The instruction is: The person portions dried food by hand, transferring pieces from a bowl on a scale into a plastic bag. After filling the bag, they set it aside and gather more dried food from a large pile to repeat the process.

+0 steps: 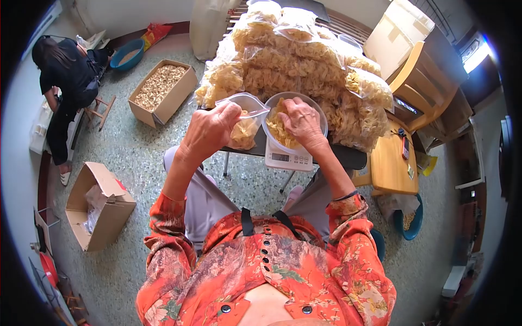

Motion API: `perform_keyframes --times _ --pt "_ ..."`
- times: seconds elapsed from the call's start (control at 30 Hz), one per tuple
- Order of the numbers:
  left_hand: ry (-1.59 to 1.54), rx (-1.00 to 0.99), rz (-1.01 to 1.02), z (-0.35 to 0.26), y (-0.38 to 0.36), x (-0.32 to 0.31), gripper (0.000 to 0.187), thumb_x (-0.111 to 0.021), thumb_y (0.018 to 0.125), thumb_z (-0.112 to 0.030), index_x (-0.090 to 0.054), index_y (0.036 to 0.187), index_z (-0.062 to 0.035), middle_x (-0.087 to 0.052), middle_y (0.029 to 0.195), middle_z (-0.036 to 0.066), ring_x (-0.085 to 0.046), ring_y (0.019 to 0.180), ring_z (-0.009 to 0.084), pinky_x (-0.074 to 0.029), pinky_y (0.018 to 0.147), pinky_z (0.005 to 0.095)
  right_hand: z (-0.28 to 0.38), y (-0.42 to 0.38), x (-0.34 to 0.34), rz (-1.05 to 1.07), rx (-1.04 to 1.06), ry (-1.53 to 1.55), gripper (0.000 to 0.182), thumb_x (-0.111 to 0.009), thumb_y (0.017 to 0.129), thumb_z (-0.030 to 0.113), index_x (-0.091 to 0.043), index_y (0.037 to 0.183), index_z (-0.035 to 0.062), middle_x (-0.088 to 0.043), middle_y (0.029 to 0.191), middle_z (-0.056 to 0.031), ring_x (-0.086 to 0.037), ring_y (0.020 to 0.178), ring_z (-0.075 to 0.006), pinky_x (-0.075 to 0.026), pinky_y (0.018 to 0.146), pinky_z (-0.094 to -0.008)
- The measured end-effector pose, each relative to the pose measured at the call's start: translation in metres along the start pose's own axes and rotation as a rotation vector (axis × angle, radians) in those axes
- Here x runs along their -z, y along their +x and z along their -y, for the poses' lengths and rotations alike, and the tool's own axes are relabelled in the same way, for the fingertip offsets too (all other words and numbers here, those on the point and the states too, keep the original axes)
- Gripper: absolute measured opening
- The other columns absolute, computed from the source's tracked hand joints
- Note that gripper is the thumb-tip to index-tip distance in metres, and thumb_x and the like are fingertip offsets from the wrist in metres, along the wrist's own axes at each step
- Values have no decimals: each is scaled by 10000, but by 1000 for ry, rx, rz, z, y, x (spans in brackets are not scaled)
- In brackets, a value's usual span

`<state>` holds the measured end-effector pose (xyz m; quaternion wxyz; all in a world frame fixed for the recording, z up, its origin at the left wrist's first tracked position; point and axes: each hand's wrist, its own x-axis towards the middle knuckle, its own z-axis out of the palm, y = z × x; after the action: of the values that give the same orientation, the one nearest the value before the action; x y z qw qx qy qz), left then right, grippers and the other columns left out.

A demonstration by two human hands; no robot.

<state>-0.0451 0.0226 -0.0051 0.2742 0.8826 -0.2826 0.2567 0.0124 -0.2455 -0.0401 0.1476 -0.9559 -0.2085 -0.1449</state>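
Note:
My left hand (215, 122) is closed on the top edge of a clear plastic bag (243, 134), which holds some dried yellowish flakes. My right hand (302, 120) reaches into a clear round bowl (322, 112), its fingers curled down on the dried yellowish flakes (276, 126) inside. Beneath the bowl is a white kitchen scale (298, 161) with a small display, too small to read surely. Right behind both hands rises a large stack of filled clear bags (272, 70) of similar flakes.
A wooden chair (392, 168) with small items stands at right, a blue basin (414, 220) below it. On the left floor are a cardboard box of dried pieces (162, 84) and an open carton (100, 209). Another person (65, 76) sits far left near a blue basin (128, 54).

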Motion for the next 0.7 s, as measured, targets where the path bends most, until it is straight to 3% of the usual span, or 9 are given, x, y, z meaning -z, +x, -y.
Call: perform_keyframes --times 0.23,0.37,0.47,0.6,0.7 --pt "-19 -18 5 -2 -2 -1 153 -745 889 -67 -618 975 -64 -692 856 135 -693 751 366 -543 615 431 -8 0 -10 -41 54 97 200 -736 870 216 -653 909 39 -693 885 -161 -703 897 -351 -550 764 -454" --pt "-6 -24 -7 -3 -2 -1 129 -729 898 -87 -616 958 -71 -686 853 129 -685 725 359 -532 593 432 -5 0 -2 -190 -31 73 224 -756 858 240 -666 926 45 -715 917 -159 -714 847 -355 -557 702 -444" --pt "-11 -35 -8 -4 -2 -3 118 -717 906 -105 -608 945 -81 -678 847 122 -678 708 355 -525 577 434 -5 2 -9 -245 -63 15 222 -742 872 232 -663 951 40 -716 906 -181 -701 873 -374 -549 728 -444" --pt "-20 -32 -20 -8 0 -3 126 -725 901 -98 -606 942 -89 -683 849 118 -674 702 358 -527 580 432 -6 2 -10 -49 -110 -17 231 -738 878 246 -674 988 53 -723 953 -180 -705 891 -373 -556 771 -465" --pt "4 -25 -20 -6 -1 -4 120 -725 906 -109 -615 950 -92 -692 857 116 -675 699 359 -524 574 433 -8 4 -8 -34 -121 1 201 -733 877 233 -678 963 60 -720 973 -170 -702 925 -368 -550 800 -470"
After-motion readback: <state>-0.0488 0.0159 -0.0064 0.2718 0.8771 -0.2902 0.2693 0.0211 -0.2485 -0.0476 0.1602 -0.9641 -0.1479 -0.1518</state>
